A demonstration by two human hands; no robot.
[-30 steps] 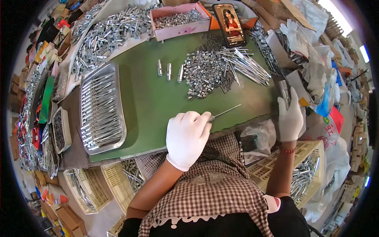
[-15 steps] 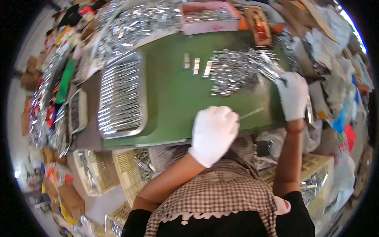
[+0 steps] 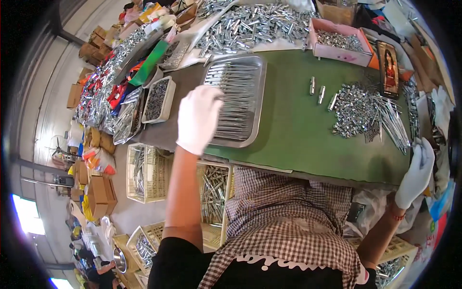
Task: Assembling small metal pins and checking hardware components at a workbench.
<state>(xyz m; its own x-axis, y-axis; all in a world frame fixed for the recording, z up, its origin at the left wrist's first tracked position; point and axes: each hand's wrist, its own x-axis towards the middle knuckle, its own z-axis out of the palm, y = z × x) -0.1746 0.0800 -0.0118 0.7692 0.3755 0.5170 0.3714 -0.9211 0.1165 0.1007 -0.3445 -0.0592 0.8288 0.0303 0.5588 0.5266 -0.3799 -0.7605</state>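
Note:
My left hand point(image 3: 198, 119), in a white glove, is over the left side of a metal tray point(image 3: 260, 86). Its fingers are closed, and what they pinch is hidden. Rows of thin metal rods point(image 3: 236, 103) lie crosswise in that tray. At the table's right edge, my gloved right hand point(image 3: 417, 174) has its fingers stretched out, with nothing visible in them. Close beyond it lies a bundle of long metal rods point(image 3: 395, 126), fanned beside a heap of small metal pieces point(image 3: 353, 110). Three short metal cylinders point(image 3: 321, 95) stand apart to the left of the heap.
Across the green tabletop point(image 3: 288, 130), a pink box point(image 3: 340, 57) of small parts stands beside a phone point(image 3: 388, 70). Metal cylinders point(image 3: 262, 26) are piled at the back. A white bin point(image 3: 165, 108) sits left of the tray, with yellow crates point(image 3: 150, 178) below. Another person point(image 3: 99, 274) is far left.
My left hand has moved from the front of the table leftward to the tray. My right hand has left the rods and drawn back to the table edge. The view has shifted left.

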